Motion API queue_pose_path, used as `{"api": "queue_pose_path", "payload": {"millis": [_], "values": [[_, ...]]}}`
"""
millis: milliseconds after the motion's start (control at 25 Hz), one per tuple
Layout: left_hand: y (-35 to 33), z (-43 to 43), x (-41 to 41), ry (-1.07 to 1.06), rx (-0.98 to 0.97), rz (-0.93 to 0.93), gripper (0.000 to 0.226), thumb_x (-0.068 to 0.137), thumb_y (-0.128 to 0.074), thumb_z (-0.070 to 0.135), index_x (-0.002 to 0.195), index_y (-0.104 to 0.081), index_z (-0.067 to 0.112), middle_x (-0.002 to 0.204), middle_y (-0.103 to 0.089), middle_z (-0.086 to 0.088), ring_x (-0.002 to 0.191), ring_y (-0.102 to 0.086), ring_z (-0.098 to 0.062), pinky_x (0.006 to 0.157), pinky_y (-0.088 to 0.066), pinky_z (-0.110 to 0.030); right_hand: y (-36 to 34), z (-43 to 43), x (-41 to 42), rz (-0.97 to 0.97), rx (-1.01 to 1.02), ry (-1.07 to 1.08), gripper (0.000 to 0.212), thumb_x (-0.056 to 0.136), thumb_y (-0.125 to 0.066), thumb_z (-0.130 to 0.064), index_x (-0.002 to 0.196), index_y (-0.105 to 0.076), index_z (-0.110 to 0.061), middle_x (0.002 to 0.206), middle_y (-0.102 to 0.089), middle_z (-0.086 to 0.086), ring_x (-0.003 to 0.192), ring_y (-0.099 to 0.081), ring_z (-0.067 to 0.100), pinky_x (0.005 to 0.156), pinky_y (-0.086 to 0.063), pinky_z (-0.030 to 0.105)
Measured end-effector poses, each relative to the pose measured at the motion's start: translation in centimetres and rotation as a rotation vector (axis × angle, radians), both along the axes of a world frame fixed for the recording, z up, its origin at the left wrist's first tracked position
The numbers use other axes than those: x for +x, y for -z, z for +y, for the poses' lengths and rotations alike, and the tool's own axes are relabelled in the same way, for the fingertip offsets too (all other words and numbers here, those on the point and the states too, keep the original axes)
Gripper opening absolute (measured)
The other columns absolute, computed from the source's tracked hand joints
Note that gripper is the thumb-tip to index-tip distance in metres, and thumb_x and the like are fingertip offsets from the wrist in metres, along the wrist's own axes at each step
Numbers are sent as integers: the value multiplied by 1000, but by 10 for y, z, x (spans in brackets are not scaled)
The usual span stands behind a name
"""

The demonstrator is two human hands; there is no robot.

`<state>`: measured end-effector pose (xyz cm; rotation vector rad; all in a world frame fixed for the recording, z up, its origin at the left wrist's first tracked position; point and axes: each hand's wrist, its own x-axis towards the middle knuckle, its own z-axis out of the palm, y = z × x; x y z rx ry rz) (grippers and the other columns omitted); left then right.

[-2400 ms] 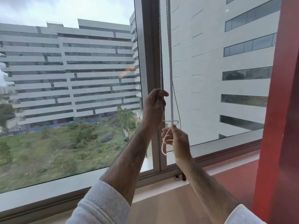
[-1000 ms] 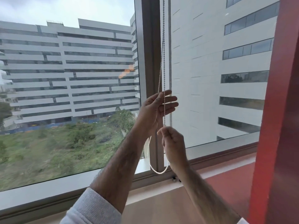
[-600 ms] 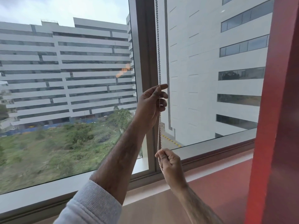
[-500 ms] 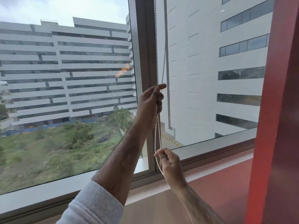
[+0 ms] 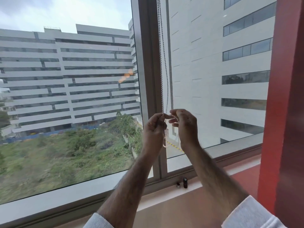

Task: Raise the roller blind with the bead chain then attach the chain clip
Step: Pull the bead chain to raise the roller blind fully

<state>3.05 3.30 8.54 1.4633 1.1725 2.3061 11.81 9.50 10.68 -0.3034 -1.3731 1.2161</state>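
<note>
A white bead chain point(image 5: 162, 63) hangs in two strands in front of the grey window mullion point(image 5: 148, 79). My left hand point(image 5: 153, 129) pinches the left strand at about mid-height of the window. My right hand point(image 5: 185, 125) is level with it, just to the right, fingers closed on the other strand. The chain's bottom loop point(image 5: 166, 145) hangs between my wrists. A small dark clip-like piece point(image 5: 185, 182) stands on the sill below, next to a smaller fitting point(image 5: 178, 185). The roller blind itself is out of view above.
The window sill point(image 5: 164, 199) runs along the bottom. A red wall or pillar point(image 5: 286, 112) stands close on the right. Large glass panes show buildings and greenery outside.
My right hand has risen from low near the sill up to the level of my left hand. My left hand has dropped slightly and both now hold the chain side by side.
</note>
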Motion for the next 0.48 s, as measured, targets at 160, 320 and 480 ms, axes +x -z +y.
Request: {"api": "queue_pose_path", "payload": {"millis": [160, 320, 480], "values": [[56, -1, 1, 24, -98, -96, 38, 104, -48, 1, 84, -73, 22, 67, -53, 5, 59, -39, -8, 57, -32, -21, -54, 0, 0, -50, 91, -12, 29, 92, -44, 3, 94, -72, -2, 85, -73, 15, 70, -64, 20, 55, -50, 17], [96, -8, 8, -15, -176, -107, 23, 103, -49, -3, 91, -69, -2, 75, -55, -6, 65, -40, -12, 63, -34, -23, -68, -12, -18, -46, 10, -279, 29, 107, -43, -14, 108, -66, 3, 71, -70, 10, 54, -61, 19, 48, -49, 24], [101, -14, 9, 13, -196, -96, 23, 104, -49, 0, 94, -68, -5, 66, -46, -5, 59, -34, -11, 55, -31, -19, -61, -19, -32, 104, 22, -173, 26, 107, -46, -13, 90, -66, -11, 50, -40, -4, 41, -28, 10, 40, -21, 18]]}}
